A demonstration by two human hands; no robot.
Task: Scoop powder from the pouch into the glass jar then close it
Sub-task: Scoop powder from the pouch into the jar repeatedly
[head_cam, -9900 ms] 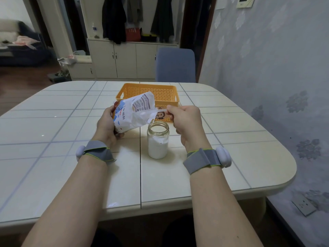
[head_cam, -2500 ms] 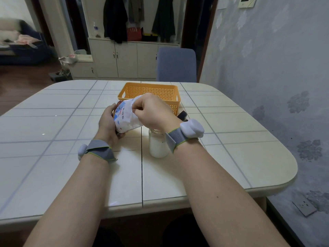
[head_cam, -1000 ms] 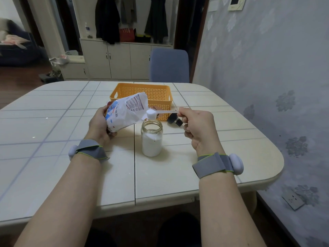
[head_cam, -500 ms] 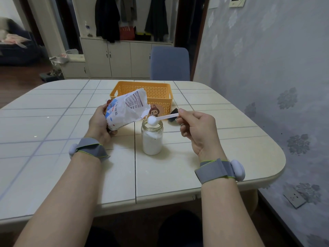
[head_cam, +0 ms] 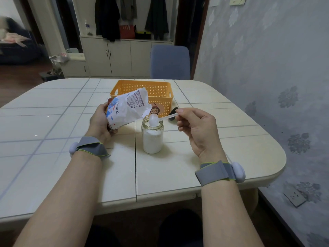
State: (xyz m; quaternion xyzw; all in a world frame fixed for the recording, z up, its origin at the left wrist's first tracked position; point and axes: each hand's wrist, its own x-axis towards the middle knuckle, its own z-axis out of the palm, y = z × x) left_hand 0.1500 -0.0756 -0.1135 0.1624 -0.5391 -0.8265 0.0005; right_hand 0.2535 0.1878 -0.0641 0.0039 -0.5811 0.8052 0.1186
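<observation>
Spoon (head_cam: 153, 120) lowered to jar (head_cam: 152, 138) — tiled table (head_cam: 53, 122).

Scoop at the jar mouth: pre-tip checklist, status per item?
1. Scoop bowl sits over the glass jar mouth: ok.
2. Right hand fingers pinch the scoop handle: ok.
3. Left hand grips the pouch, clear of the jar mouth: ok.
4. Jar upright on the table: ok.
5. Headroom for this scoop: cannot tell; powder reaches about the shoulder.
6. Black lid on the table behind the right hand, ready for closing: ok.
</observation>
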